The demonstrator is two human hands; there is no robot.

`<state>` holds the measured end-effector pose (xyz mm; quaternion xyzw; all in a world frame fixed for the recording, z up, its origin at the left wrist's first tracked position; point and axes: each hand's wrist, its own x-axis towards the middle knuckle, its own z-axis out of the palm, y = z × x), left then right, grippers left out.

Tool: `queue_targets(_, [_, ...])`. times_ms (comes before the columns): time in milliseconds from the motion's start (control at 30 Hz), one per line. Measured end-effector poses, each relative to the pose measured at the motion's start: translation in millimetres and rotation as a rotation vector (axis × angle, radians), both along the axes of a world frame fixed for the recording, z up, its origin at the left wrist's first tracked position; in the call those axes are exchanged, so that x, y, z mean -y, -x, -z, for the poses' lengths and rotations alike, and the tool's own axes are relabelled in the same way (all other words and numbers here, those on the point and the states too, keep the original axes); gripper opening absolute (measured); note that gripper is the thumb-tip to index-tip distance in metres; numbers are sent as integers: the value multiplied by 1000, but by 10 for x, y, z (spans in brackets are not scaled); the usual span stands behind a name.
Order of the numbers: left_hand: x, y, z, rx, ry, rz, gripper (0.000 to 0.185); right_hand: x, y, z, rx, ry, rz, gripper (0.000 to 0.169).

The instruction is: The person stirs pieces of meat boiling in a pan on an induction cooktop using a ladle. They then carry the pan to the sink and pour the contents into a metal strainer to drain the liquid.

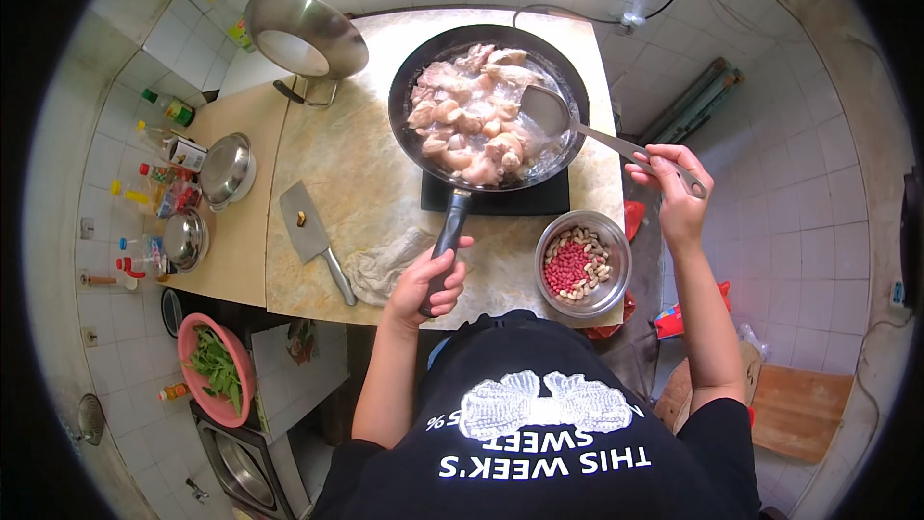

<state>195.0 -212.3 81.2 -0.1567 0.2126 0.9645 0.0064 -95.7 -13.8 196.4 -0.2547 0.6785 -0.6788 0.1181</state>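
My left hand (427,280) is closed around the black handle of a frying pan (455,220), which sits on a black cooktop (498,204). Pale meat pieces (469,112) lie in bubbling liquid inside the pan. In my right hand (673,188) is the handle of a metal spatula (546,110), whose blade rests in the liquid at the pan's right side. A bowl of peanuts (619,265), some red and some pale, stands below right of the pan. Left of my left hand are a crumpled cloth (382,269) and a cleaver (307,224) with a small brown piece on its blade.
A large metal lid (310,32) stands at the back left. Bottles (173,110) and lidded metal bowls (227,170) line the left side. Lower left are a pink basin (186,347) of leafy greens and a sink (242,466). Wooden boards (801,404) lean at the lower right.
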Motion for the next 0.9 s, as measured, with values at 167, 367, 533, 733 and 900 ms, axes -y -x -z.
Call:
queue_targets(167, [-3,0,-25,9,-1,-3,40,77,-104,-133,-288,-59,-123,13])
queue_targets(367, [-12,-2,4,4,-4,-8,40,139,-93,-301,-599,-152,-203,12])
queue_targets(533, [-8,-8,21,-5,-7,-7,39,225,-141,-426,-793,-290,-275,11])
queue_targets(733, [-4,-8,34,0,-21,-5,38,419,-23,-279,-364,-312,-202,11])
queue_targets(900, [3,-9,21,0,-19,3,38,467,347,169,206,-36,-28,12])
